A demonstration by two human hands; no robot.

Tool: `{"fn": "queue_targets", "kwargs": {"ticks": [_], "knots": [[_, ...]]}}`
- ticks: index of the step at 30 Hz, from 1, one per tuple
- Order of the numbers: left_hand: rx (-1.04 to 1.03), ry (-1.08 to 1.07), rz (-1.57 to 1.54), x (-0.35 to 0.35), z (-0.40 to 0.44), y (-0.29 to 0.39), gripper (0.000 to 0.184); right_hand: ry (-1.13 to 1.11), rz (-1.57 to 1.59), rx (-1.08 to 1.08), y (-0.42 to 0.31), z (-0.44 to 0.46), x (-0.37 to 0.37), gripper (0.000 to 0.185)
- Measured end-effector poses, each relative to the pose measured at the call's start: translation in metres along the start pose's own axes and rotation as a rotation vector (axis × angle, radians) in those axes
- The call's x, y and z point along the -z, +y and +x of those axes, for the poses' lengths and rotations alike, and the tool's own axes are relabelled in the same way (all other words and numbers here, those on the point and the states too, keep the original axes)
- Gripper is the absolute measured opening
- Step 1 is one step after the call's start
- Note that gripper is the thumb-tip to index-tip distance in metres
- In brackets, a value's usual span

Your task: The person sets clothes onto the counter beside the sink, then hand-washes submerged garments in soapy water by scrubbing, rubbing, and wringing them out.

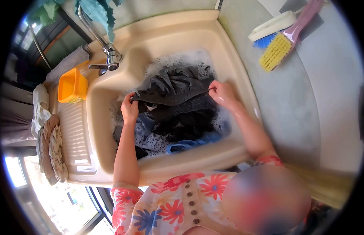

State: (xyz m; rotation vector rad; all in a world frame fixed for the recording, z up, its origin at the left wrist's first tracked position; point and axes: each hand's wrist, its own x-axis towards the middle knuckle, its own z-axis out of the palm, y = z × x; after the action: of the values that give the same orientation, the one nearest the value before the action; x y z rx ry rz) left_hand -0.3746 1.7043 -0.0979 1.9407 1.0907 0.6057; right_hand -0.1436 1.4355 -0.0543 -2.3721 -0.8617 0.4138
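Observation:
Stretched between my two hands is a dark grey garment with a gathered elastic waistband (172, 98), lying partly in the soapy water. My left hand (129, 109) pinches one end of the band, and my right hand (222, 94) grips the other end near the sink's right side. Below the band, black cloth (189, 123) and a blue garment (195, 143) soak among suds. All of this sits in a beige sink (189, 162). What the garment's lower folds look like under the water is hidden.
A chrome faucet (110, 56) stands at the back left. An orange container (72, 86) rests beside the ribbed drainboard (74, 129), with several cloths (56, 152) draped over its left edge. A yellow-bristled brush (276, 51) and a blue-bristled brush (272, 27) are at the upper right.

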Motion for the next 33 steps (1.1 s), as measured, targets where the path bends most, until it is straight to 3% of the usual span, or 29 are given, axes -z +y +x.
{"fn": "queue_targets", "kwargs": {"ticks": [4,22,33], "knots": [[0.068,-0.057,0.048,-0.001,0.002,-0.004,0.027,-0.027,-0.011,0.004,0.001,0.0,0.0,0.016],[-0.059,-0.166,-0.008,-0.006,0.007,-0.019,0.031,-0.085,-0.023,0.029,0.006,0.001,-0.005,0.021],[-0.018,-0.227,-0.038,-0.004,0.002,-0.008,0.033,-0.124,-0.056,0.032,0.002,-0.002,-0.005,0.024]]}}
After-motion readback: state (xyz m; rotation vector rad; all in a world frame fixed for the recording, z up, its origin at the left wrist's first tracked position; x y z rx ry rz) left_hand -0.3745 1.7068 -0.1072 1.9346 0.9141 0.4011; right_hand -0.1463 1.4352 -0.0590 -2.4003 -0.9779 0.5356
